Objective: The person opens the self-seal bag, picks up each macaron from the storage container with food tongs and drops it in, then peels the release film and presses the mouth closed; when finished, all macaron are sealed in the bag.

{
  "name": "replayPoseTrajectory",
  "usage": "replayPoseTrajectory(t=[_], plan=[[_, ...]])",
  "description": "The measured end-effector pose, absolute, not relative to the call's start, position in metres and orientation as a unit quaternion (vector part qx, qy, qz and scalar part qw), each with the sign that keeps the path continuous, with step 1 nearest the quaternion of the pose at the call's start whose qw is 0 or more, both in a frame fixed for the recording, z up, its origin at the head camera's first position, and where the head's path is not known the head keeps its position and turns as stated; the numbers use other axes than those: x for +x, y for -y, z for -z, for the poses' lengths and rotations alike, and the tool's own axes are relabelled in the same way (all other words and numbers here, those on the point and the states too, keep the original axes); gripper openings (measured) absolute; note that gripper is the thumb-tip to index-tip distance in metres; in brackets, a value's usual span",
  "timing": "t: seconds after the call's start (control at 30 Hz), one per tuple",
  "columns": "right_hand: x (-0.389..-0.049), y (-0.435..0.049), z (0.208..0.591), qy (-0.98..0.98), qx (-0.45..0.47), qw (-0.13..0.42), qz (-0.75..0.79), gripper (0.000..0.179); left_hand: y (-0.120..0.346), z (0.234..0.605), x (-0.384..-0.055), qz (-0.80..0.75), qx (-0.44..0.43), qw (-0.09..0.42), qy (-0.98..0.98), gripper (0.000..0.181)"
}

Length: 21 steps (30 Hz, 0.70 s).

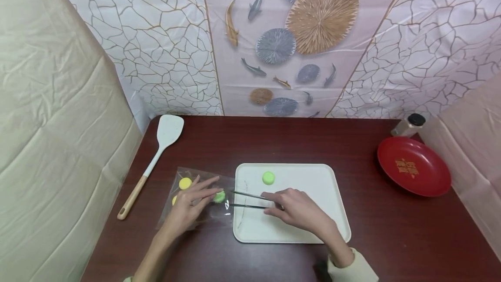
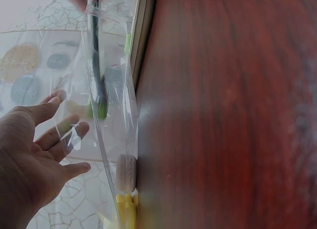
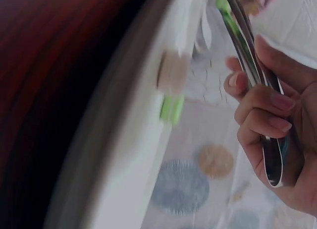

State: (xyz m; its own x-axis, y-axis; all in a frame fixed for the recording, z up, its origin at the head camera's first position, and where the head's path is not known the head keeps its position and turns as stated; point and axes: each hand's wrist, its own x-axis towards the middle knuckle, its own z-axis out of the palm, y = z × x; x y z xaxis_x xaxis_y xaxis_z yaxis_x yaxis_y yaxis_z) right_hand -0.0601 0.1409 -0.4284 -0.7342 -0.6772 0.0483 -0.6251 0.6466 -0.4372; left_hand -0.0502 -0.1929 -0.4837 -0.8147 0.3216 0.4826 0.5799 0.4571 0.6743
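Note:
My right hand (image 1: 299,212) holds metal tongs (image 1: 250,206), its fingers curled round them near the bend in the right wrist view. The tongs' tips reach left to a green macaron (image 1: 219,196) at the clear plastic bag (image 1: 223,221). My left hand (image 1: 192,199) is over the bag, fingers spread and nothing gripped. Yellow macarons (image 1: 185,183) lie in the bag, with a greyish-brown macaron (image 2: 126,173) beside them in the left wrist view. Another green macaron (image 1: 268,178) sits on the white tray (image 1: 321,177), next to a brownish macaron (image 3: 173,73) in the right wrist view.
On the left of the dark red table (image 1: 313,140) lies a white spatula (image 1: 164,138) with a wooden handle. A red plate (image 1: 426,169) stands at the right, and behind it is a black-lidded jar (image 1: 407,126). Patterned cloth (image 1: 168,34) hangs behind the table.

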Motion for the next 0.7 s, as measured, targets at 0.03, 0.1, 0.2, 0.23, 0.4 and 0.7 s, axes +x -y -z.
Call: replayPoseTrajectory(t=[0.03,0.1,0.2,0.23,0.4,0.7], plan=[[-0.061,-0.135,0.430,-0.906,-0.358,0.059,0.218,0.030,0.193,0.484,-0.050,0.447,-0.267,0.143,0.841,0.034],[-0.063,-0.124,0.433,-0.906,-0.357,0.057,0.219,0.030,0.193,0.483,-0.050,0.445,-0.266,0.140,0.844,0.035],[-0.065,-0.110,0.436,-0.908,-0.353,0.052,0.217,0.030,0.193,0.483,-0.049,0.444,-0.263,0.134,0.846,0.035],[-0.066,-0.106,0.437,-0.909,-0.352,0.050,0.217,0.030,0.193,0.482,-0.050,0.444,-0.262,0.133,0.847,0.034],[-0.069,-0.091,0.440,-0.915,-0.332,0.050,0.223,0.033,0.192,0.481,-0.049,0.439,-0.255,0.127,0.852,0.031],[-0.075,-0.072,0.446,-0.925,-0.310,0.047,0.216,0.032,0.192,0.482,-0.050,0.430,-0.263,0.140,0.852,0.033]])
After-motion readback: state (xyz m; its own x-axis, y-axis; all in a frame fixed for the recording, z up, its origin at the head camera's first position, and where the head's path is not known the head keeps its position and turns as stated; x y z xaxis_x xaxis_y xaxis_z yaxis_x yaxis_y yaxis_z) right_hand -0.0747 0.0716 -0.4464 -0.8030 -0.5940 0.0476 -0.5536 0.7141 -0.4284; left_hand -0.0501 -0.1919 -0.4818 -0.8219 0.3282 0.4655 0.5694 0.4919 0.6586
